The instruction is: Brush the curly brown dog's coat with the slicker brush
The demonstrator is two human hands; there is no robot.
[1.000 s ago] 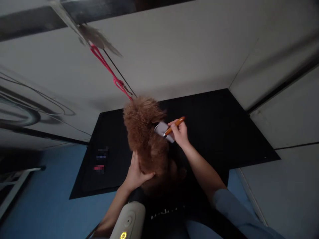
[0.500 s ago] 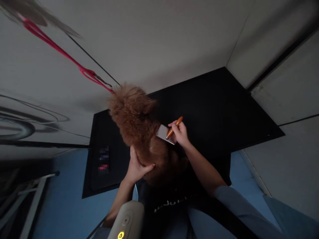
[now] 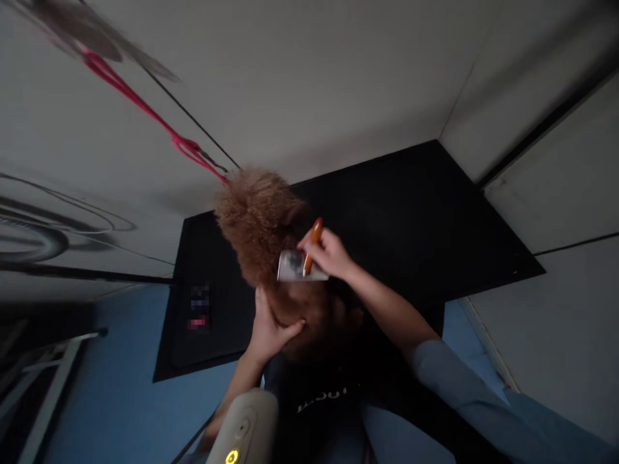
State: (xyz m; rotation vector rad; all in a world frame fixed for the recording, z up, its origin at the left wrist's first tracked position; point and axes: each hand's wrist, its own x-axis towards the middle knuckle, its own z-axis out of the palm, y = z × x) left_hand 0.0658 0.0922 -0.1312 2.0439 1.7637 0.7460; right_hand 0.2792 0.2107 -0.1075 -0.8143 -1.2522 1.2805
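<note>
A dog (image 3: pixel 258 222) with curly brown fur is on the black table (image 3: pixel 396 219), its fluffy head toward the far edge. My left hand (image 3: pixel 271 332) grips the dog's body, thumb lying across its back and fingers down the near left side, partly hidden. In my right hand (image 3: pixel 331 254) is a slicker brush (image 3: pixel 291 265), pinched by its orange-brown handle. The brush's flat, pale head lies over the fur of the dog's upper back, and its bristle side is turned from view. A pink leash (image 3: pixel 155 116) runs from the dog's neck area up to the left.
A pale rounded device (image 3: pixel 249 419) with a glowing yellow symbol stands close at the bottom. White walls border the table. Beyond the left end are a ring-shaped hose (image 3: pixel 55 241), cables and a white metal frame (image 3: pixel 60 386) over blue floor.
My right hand and the slicker brush have moved left, from the dog's right side onto its upper back, and the brush has turned. My left hand keeps its hold on the dog.
</note>
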